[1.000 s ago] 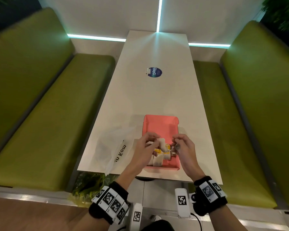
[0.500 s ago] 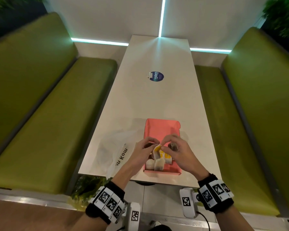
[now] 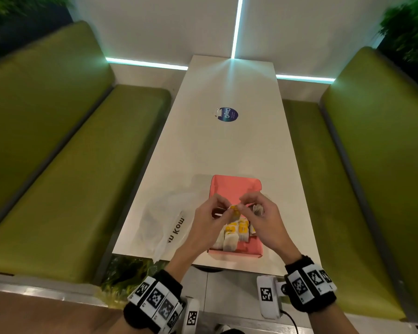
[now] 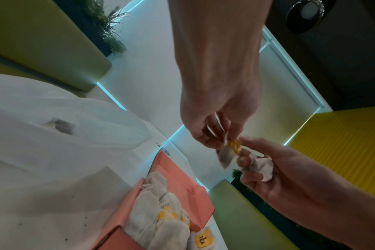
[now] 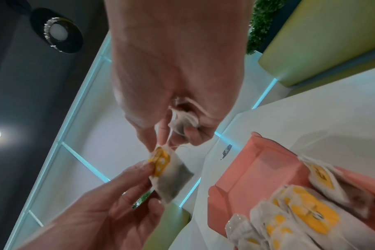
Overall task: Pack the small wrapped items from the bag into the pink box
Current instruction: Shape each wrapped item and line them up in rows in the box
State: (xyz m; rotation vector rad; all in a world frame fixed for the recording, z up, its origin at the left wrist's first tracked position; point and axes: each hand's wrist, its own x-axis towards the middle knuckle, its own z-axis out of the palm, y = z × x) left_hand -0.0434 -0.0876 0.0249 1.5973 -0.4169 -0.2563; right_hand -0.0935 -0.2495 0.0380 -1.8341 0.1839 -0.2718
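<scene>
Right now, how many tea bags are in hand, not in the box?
2. A yellow-tagged tea bag pinched between left hand and right hand; a crumpled tea bag tucked inside the right hand.

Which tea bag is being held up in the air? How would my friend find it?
Find the pink box near the table's close end. Just above it, both hands pinch one tea bag with a yellow tag. It alone is lifted; the others lie in the box.
</scene>
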